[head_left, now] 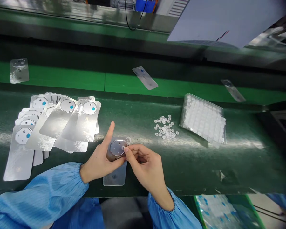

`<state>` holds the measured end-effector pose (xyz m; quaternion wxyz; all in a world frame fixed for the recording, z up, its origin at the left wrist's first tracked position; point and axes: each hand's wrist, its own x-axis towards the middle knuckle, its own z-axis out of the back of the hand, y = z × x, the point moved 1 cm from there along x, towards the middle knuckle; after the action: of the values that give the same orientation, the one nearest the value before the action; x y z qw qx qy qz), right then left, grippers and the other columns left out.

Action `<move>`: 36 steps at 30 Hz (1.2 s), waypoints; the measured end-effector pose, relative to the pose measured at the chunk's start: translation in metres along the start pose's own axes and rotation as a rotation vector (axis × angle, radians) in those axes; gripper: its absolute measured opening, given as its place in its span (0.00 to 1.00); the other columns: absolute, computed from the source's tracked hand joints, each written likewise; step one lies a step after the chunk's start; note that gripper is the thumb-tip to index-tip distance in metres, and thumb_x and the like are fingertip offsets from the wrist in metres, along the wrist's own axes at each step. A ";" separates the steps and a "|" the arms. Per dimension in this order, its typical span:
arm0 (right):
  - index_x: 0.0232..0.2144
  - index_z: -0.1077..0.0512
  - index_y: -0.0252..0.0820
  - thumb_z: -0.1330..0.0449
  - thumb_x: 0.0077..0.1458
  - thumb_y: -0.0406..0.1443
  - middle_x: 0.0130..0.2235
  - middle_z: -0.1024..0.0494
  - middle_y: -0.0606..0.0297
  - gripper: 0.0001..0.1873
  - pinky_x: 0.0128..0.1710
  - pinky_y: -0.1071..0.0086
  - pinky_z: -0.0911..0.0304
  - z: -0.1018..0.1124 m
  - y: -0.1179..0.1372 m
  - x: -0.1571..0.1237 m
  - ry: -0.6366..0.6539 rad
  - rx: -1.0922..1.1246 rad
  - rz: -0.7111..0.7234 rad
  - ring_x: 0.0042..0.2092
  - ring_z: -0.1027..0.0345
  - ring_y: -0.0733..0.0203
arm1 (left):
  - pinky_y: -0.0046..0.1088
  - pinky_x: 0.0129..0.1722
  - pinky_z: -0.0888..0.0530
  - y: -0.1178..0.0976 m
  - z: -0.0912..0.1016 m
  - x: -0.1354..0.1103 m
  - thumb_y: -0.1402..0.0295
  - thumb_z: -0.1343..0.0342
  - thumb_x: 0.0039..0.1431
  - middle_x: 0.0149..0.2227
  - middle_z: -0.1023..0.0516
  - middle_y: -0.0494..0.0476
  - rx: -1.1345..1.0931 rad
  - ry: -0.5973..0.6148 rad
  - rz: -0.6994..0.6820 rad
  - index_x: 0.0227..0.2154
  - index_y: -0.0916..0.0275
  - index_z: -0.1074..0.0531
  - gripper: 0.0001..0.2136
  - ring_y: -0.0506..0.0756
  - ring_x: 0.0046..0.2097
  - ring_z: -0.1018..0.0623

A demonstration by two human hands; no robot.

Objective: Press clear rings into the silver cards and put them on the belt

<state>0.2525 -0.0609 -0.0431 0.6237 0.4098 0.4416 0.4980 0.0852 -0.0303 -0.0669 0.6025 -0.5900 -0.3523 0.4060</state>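
Observation:
A grey phone back cover (114,178) with an eight-sided camera ring lies on the green bench in front of me. My left hand (100,161) grips its sides, with the thumb across the lower part and the index finger pointing up along the left edge. At the right of the camera ring, my right hand (145,163) pinches a tiny whitish round piece (123,148) between thumb and index finger; the fingertips partly hide it. Further right, several small clear round pieces (166,129) are scattered on the bench.
Several similar back covers (69,122) are fanned in overlapping piles at left. A clear tray (181,118) of whitish pieces stands at right. Single covers (145,78) lie on the bright green strip behind. A green-edged bin (200,211) with bagged items sits below the bench.

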 end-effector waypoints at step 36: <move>0.35 0.30 0.41 0.42 0.65 0.56 0.21 0.33 0.72 0.24 0.17 0.75 0.45 0.030 -0.042 0.012 0.117 0.335 -0.046 0.19 0.42 0.69 | 0.38 0.40 0.16 -0.033 0.034 0.050 0.57 0.29 0.54 0.41 0.15 0.66 -0.397 -0.123 0.251 0.43 0.67 0.23 0.20 0.64 0.42 0.14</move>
<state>0.2938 -0.0580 -0.0763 0.5313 0.4679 0.5632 0.4262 0.0777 0.0299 -0.0346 0.3969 -0.7102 -0.3852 0.4355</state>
